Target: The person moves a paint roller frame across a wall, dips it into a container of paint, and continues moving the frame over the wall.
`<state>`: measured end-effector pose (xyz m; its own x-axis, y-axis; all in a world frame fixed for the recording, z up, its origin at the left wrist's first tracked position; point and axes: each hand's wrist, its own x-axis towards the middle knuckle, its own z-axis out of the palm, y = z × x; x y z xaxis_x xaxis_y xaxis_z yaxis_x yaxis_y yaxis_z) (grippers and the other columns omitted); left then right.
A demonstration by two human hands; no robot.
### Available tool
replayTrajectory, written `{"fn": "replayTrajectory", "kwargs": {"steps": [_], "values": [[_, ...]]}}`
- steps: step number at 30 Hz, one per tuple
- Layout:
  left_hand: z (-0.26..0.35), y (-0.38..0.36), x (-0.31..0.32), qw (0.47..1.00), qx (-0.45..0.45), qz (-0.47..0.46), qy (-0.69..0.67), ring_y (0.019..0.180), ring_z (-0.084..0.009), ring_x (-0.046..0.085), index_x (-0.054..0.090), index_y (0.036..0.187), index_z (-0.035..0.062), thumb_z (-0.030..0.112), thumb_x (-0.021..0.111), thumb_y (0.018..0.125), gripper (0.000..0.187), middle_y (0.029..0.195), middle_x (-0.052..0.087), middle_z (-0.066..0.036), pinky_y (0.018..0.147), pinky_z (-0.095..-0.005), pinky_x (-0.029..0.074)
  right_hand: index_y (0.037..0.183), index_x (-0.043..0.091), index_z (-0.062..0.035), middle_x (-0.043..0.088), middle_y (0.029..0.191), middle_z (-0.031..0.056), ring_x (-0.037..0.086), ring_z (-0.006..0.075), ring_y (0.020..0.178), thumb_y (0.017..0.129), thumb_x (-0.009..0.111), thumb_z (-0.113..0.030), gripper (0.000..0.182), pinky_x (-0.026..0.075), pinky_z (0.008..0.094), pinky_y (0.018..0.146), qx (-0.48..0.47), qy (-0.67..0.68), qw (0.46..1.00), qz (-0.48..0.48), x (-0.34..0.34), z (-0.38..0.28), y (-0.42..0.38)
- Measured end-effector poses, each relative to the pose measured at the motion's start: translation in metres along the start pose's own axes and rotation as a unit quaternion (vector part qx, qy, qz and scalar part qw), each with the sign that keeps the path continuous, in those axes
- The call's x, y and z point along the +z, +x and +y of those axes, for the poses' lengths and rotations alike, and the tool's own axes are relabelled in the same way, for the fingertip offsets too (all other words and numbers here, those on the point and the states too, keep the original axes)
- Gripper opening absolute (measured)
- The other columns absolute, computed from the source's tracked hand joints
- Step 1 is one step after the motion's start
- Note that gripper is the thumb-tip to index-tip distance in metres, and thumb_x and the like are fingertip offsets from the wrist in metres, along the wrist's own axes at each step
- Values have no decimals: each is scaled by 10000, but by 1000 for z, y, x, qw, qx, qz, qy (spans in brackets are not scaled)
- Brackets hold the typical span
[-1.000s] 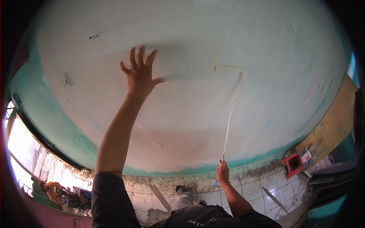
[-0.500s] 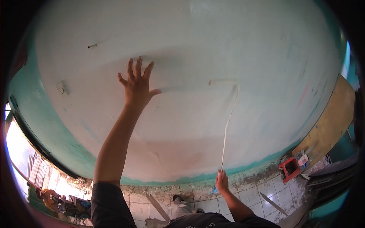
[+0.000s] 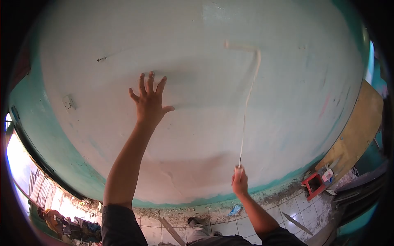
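My left hand (image 3: 150, 102) lies with its fingers spread wide against the white-painted wall (image 3: 193, 127), left of the middle. Its palm faces the wall. In my right hand (image 3: 239, 180), lower right of centre, is the handle of a paint roller (image 3: 247, 98). The roller's long, thin, pale rod runs upward and bends left at the top. Its narrow roller head reads as a blurred pale bar at the wall; whether it touches the surface I cannot make out.
A teal border edges the wall. At left are a switch plate (image 3: 69, 102) and a small wall fitting (image 3: 101, 59). Lower right, a red stool (image 3: 314, 185) stands by a wooden board (image 3: 361, 119). Wood strips (image 3: 171, 230) and a blue scrap (image 3: 235, 210) lie on the tiled floor.
My right hand has risen, carrying the paint roller higher up the wall. My left hand stays spread on the wall, appearing slightly lower as the view shifts.
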<state>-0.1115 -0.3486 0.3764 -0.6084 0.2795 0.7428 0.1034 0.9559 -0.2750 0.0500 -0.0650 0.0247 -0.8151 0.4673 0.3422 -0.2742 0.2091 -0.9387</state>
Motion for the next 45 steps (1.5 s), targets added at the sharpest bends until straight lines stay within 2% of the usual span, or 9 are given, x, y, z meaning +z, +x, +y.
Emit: {"fn": "replayTrajectory", "kwargs": {"steps": [19,21,24,26,30,37,42,44,45], "values": [[1,0,6,1000,-9,-1,-2,1586,-366,140,342,1596,287,595,899,699,1100,1692,198,-99,1112,-762,300,1207,562,-30,560,743,21,499,74,539,1083,459,-525,520,408,257,475,65,-26,997,-19,-51,148,-72],[2,-1,8,1000,-4,21,10,1585,-368,141,335,1601,287,599,895,700,1106,1693,199,-101,1106,-762,312,1235,591,24,682,770,177,705,348,696,1089,450,-441,507,540,452,636,53,-127,990,32,-58,180,-122],[2,0,5,1000,-9,8,7,1584,-371,144,330,1605,288,600,890,707,1103,1693,204,-103,1102,-763,317,1314,569,13,712,911,233,725,414,848,1088,451,-409,493,562,497,731,123,-116,986,-13,-61,169,-126],[3,1,3,1000,-11,4,9,1584,-371,144,328,1606,290,599,889,707,1104,1694,204,-103,1103,-764,314,1359,560,-9,710,897,228,723,406,823,1089,450,-411,497,558,490,716,-119,-245,962,17,-46,180,-88],[4,-1,4,1000,-12,8,6,1583,-370,144,327,1608,293,596,889,707,1104,1695,204,-100,1108,-765,307,1143,581,-50,479,634,-11,480,96,497,1081,471,-513,480,387,263,451,48,40,998,-5,-13,47,-3],[4,0,3,1000,-16,-4,12,1581,-373,153,311,1614,291,606,875,720,1102,1696,198,-99,1106,-762,311,1315,521,28,683,850,86,606,124,622,1071,482,-528,609,489,268,530,-115,-170,979,12,-34,205,-75],[2,1,7,999,0,-2,53,1571,-385,157,286,1623,305,686,822,744,1098,1701,189,-105,1072,-742,348,1435,471,43,733,1045,154,669,164,705,1075,485,-507,658,532,287,583,68,-143,987,-15,-53,233,-135],[3,1,5,999,-1,-3,50,1574,-386,157,281,1625,294,673,830,740,1108,1697,192,-113,1087,-747,335,1361,517,27,704,929,131,641,159,637,1075,478,-525,623,513,296,539,-387,-432,811,72,-37,203,-76],[4,0,4,999,-4,-6,47,1576,-387,157,275,1628,283,660,838,736,1119,1693,194,-121,1101,-753,321,1298,538,6,658,837,98,603,148,588,1073,479,-532,586,486,296,508,-243,-285,927,32,-24,192,-57]]}}
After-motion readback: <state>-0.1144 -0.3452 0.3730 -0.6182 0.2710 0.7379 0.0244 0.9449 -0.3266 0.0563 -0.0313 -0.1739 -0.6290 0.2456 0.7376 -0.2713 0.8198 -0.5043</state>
